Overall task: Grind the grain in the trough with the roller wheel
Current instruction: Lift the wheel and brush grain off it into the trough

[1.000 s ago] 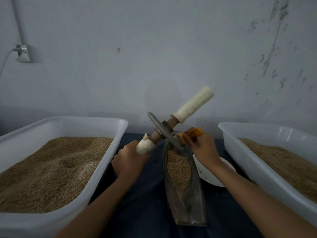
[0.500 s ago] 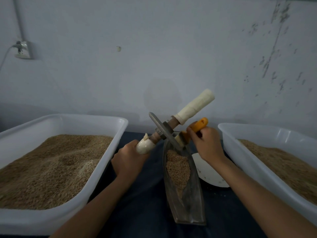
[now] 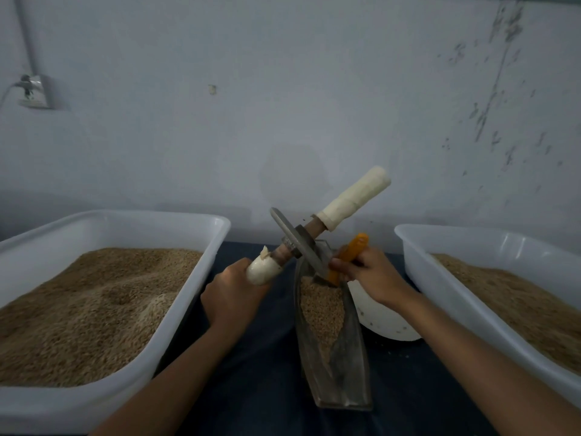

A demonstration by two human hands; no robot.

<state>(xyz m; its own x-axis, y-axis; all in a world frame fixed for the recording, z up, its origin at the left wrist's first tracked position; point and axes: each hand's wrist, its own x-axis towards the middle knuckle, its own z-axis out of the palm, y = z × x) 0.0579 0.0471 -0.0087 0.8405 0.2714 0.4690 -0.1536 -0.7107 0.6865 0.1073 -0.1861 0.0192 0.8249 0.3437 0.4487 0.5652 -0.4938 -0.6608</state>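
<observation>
A broad white plastic tub (image 3: 195, 278) heaped with loose tan grain stood at the far left, and just right of it the left hand (image 3: 232, 297) was wrapped tight round the cloth-bound end of the roller wheel (image 3: 297, 243), a dull grey metal disc on a wooden axle, tilted up with its rim over the trough's far end, likely so it could be cleaned. The narrow boat-shaped metal trough (image 3: 345, 366) held coarse tan grain (image 3: 320, 309) heaped toward its far end. The right hand (image 3: 374, 275) gripped an orange-handled scraper (image 3: 349, 256) at the disc, with a white plate (image 3: 383, 322) and a second white tub (image 3: 471, 297) beyond.

A dark blue table (image 3: 261, 366) carries two white tubs (image 3: 176, 313) (image 3: 446, 287), the metal trough (image 3: 352, 366) and a white plate (image 3: 386, 322).
</observation>
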